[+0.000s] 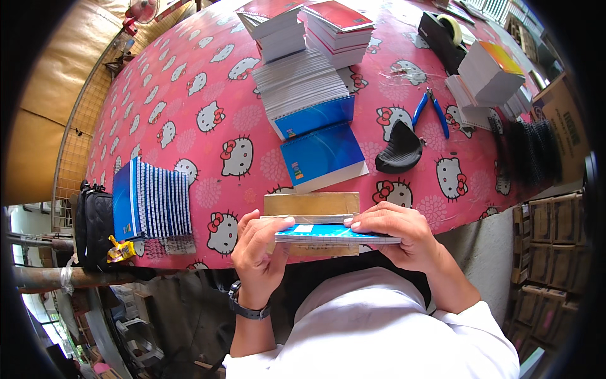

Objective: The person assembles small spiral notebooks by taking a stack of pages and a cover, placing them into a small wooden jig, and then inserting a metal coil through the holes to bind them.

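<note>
Far left there's a black bag (pixel 95 221) at the edge of the pink desk (pixel 208 167), then a small yellow packet (pixel 120 250) and a fanned-out pile of blue spiral notebooks (pixel 165 199). Next is the left hand (pixel 257 243), watch (pixel 249 304) on the wrist, gripping the left end of a blue notebook (pixel 334 234). That notebook sits right at the front edge, held nearly edge-on, with a tan board (pixel 312 204) just behind it. Further back, more blue-covered stacks (pixel 325 153) line up, with red-covered stacks (pixel 341 38) behind those. Right hand (pixel 401 234) has the notebook's other end, fingertips on the cover. Past that: a black curved thing (pixel 399 150) (can't tell what), blue-handled pliers (pixel 431 114), a tape dispenser (pixel 442 41), white paper blocks (pixel 486 79), a blurry bunch of black coils (pixel 533 151) and a cardboard box (pixel 566 120).
</note>
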`<state>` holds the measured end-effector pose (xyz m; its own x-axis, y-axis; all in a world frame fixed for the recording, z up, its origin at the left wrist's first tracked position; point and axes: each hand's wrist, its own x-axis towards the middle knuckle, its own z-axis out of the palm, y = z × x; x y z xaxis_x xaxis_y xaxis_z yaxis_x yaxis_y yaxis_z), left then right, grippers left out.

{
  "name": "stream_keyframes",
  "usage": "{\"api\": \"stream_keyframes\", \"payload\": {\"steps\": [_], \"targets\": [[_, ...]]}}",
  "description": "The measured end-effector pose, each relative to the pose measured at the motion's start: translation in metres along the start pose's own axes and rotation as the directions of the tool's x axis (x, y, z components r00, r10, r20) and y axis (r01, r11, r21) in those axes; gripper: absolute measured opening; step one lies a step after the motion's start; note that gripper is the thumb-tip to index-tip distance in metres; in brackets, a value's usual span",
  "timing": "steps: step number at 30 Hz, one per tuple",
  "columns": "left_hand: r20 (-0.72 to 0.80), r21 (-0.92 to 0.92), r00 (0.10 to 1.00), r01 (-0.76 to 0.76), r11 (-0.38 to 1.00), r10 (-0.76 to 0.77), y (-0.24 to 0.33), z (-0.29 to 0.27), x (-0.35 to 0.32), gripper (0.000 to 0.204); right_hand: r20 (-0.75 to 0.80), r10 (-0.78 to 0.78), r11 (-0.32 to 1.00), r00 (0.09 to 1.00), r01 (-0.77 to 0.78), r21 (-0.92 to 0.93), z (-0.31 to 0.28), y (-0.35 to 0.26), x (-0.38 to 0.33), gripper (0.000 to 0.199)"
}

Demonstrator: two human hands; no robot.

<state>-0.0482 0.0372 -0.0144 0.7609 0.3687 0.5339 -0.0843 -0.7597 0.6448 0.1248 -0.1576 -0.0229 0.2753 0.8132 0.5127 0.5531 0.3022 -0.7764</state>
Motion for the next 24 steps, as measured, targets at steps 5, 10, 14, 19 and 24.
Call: {"api": "stream_keyframes", "payload": {"steps": [5,10,14,19,24], "targets": [[-0.050,-0.038,0.990,0.132,0.991,-0.134,0.005,0.012,0.001,0.032,0.009,0.135,0.984,0.991,-0.133,-0.115,-0.013,-0.010,0.003,0.054],[-0.121,-0.132,0.926,0.341,0.931,-0.356,0.003,0.038,-0.018,0.040,-0.636,0.341,0.770,0.692,-0.594,-0.234,-0.095,0.045,-0.028,0.025],[-0.212,-0.207,0.941,0.220,0.953,-0.263,-0.001,0.051,-0.016,0.032,-0.787,0.048,0.013,0.615,-0.789,-0.615,-0.214,0.095,-0.105,0.028],[-0.179,-0.212,0.962,0.169,0.963,-0.208,-0.024,0.041,-0.020,0.025,-0.823,0.160,-0.083,0.545,-0.824,-0.561,-0.262,0.119,-0.123,0.030],[-0.174,-0.355,0.905,0.310,0.882,-0.388,-0.012,0.036,-0.009,0.031,-0.808,0.073,-0.094,0.585,-0.802,-0.590,-0.266,0.112,-0.105,0.023]]}}
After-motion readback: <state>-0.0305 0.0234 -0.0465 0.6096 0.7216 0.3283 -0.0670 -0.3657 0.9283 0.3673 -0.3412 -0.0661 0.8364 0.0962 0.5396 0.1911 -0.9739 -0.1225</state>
